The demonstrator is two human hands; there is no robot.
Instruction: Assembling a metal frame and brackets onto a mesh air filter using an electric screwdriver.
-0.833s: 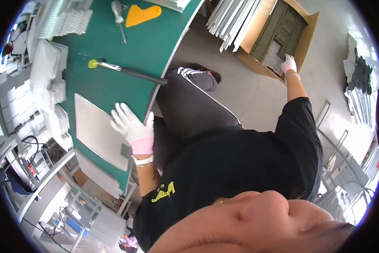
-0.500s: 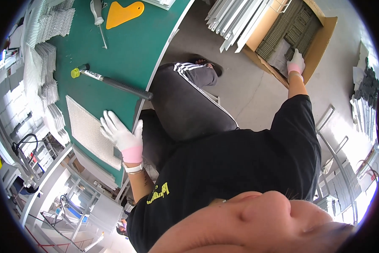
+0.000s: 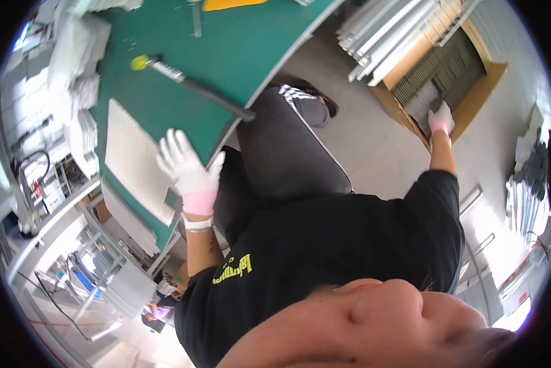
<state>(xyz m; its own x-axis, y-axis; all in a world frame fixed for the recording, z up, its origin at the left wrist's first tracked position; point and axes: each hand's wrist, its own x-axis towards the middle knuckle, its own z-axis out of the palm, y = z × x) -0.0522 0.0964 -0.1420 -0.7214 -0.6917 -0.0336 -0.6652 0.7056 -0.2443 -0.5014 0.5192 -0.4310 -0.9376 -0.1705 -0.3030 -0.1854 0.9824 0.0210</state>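
Observation:
Over the near edge of the green table (image 3: 226, 49), my left hand (image 3: 188, 165), in a white glove with a pink cuff, is spread with its fingers stretched out. It holds nothing. Beside its fingertips a thin, pale mesh panel (image 3: 134, 161) lies flat. My right hand (image 3: 441, 118), gloved the same way, reaches down into a cardboard box (image 3: 492, 76) on the right. Its fingers are curled at a small dark piece; the grip itself is partly hidden. Rows of small dark grey parts (image 3: 462, 64) fill most of the box.
A mallet (image 3: 196, 88) with a yellow-green head and black handle lies on the table. Past it are a yellow scraper (image 3: 232, 3) and part of a screwdriver (image 3: 196, 21). Stacked white fins (image 3: 82, 80) line the table's far side. Long white metal strips (image 3: 380, 40) stand beside the box.
The view has shifted, so table and box sit differently in the picture. My left hand appears raised slightly off the table edge, still spread. My right hand stays in the box.

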